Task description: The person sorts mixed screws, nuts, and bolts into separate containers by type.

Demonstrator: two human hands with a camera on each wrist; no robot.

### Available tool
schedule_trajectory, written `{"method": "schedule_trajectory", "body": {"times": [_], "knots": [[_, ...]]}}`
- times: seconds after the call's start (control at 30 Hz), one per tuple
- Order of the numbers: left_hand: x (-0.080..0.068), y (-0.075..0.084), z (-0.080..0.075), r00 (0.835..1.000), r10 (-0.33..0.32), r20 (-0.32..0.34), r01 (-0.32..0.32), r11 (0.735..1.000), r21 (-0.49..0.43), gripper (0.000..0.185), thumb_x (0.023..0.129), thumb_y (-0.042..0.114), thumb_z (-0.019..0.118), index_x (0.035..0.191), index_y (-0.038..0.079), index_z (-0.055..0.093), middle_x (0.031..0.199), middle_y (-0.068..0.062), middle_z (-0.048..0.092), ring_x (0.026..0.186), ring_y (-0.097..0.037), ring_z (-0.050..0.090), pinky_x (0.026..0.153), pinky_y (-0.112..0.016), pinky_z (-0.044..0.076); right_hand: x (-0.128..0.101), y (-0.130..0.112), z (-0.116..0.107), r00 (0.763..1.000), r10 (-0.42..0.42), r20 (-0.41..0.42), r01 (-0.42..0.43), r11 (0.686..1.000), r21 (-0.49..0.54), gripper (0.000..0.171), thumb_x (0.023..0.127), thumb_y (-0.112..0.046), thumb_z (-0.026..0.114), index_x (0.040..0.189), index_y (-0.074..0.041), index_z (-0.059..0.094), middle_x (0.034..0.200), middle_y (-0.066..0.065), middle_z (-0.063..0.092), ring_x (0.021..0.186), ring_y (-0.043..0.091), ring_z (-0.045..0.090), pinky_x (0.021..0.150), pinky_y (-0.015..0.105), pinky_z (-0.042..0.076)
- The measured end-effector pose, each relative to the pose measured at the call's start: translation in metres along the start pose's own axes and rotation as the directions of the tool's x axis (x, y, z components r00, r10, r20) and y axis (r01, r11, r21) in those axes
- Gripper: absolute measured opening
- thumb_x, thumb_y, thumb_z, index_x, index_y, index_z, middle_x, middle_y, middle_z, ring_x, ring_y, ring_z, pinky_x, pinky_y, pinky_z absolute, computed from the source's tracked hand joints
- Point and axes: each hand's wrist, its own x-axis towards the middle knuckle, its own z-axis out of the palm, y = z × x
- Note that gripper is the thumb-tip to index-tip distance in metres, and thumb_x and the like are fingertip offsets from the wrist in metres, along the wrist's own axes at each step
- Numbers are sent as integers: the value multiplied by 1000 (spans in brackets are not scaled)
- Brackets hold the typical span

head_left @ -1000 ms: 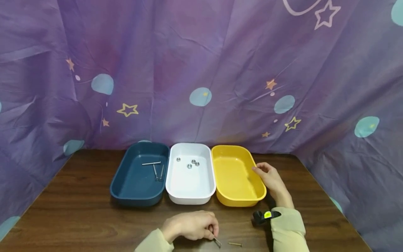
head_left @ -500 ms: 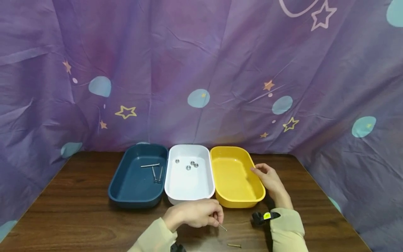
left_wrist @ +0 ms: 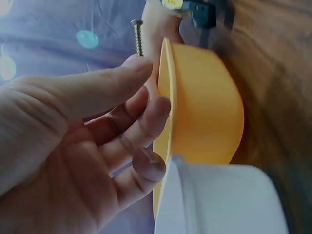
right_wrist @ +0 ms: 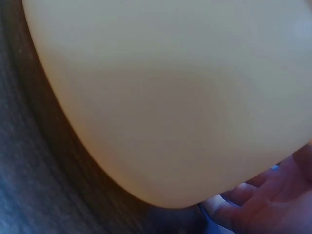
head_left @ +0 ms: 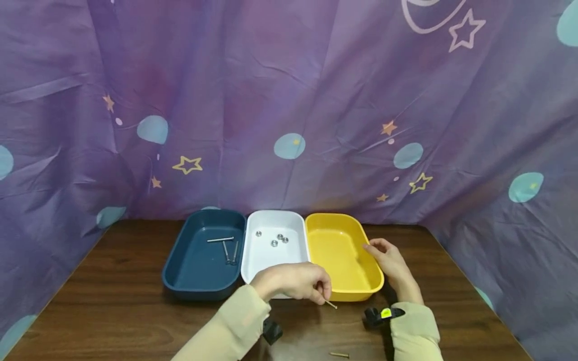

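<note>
My left hand (head_left: 295,282) pinches a brass-coloured screw (head_left: 331,304) between thumb and fingers, over the front edges of the white tray (head_left: 255,265) and the yellow tray (head_left: 347,296). In the left wrist view the threaded screw (left_wrist: 138,39) sticks out past the thumb, its head at the free end. At the right side of the yellow tray, my right hand (head_left: 392,260) grips the rim, the thumb side over the edge. The right wrist view shows mostly the tray's outer wall (right_wrist: 161,122), with part of the hand behind it. A second brass-coloured screw (head_left: 339,355) lies on the table near the front.
To the left stands a dark blue tray (head_left: 203,291) holding 3 silver bolts (head_left: 220,239). Several nuts (head_left: 274,243) lie in the white tray. The three trays stand side by side on the wooden table (head_left: 113,311), before a purple curtain (head_left: 248,100).
My left hand has risen from the table with the screw and moved forward and right towards the yellow tray. My right hand stays at that tray's rim.
</note>
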Motion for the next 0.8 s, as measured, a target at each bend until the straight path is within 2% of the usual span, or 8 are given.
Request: {"method": "schedule_trajectory", "body": {"times": [0.23,0.47,0.63,0.8], "knots": [[17,-12,-13,999,-51,-13,50,999,-13,8,86,5,73,83,11,69,71,9,57,67,-1,49,66,-15,42,1,2,0,1000,11,-3,-11,1000,-16,39,95,-29,65,116,2,54,96,6,56,80,14,56,68,26,49],[35,-22,-24,996,-69,-55,73,995,73,8,86,7,73,86,13,68,76,9,59,72,-3,52,68,-15,43,0,3,2,1000,23,15,-23,1000,8,42,95,-31,65,117,2,53,94,5,56,78,13,57,67,26,50],[50,-29,-31,992,-67,-111,82,987,141,6,87,7,71,87,12,68,77,8,58,74,-5,51,69,-15,41,-1,1,2,999,38,16,-38,999,15,41,95,-31,64,118,1,52,94,5,57,77,13,58,66,27,51],[62,-35,-38,981,-100,-165,119,987,112,5,87,7,71,89,11,68,78,6,57,75,-7,50,70,-17,41,-1,-1,0,999,41,17,-41,999,31,43,95,-32,64,120,1,51,92,4,58,75,12,59,65,27,51]]}}
